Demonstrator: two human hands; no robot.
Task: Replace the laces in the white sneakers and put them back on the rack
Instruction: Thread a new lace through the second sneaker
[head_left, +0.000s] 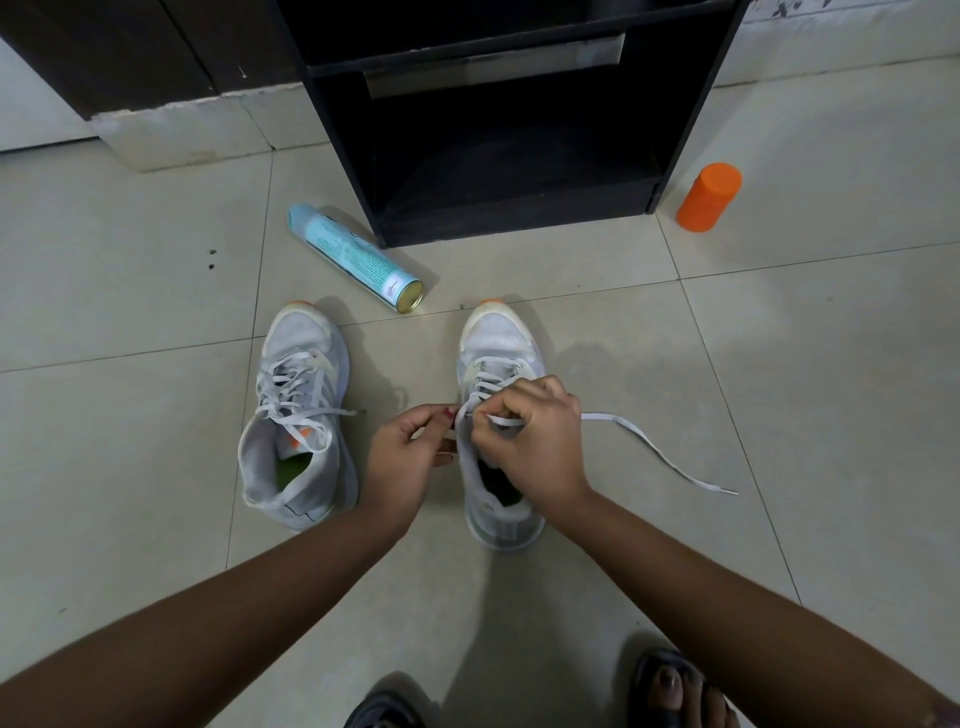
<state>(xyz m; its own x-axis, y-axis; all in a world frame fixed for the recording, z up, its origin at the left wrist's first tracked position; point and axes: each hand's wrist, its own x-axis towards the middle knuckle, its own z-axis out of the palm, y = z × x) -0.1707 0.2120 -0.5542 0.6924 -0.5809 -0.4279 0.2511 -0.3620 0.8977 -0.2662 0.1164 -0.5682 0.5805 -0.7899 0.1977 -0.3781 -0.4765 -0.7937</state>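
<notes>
Lace: white, threaded up the right sneaker; its free tail runs rightward and nearer across the floor.
Right sneaker: on the floor, toe far, heel near.
Right hand: over the top eyelets, fingers curled, gripping the lace where the tail leaves.
Left hand: just left of the tongue, thumb and fingertip pinched at the eyelet edge, seemingly on the lace's other end.
Deciding relation: both hands meet at the top eyelets, and the slack lies on the right hand's side.
Left sneaker: laced, standing apart to the left.
Rack: far, straight beyond the toes.
</notes>
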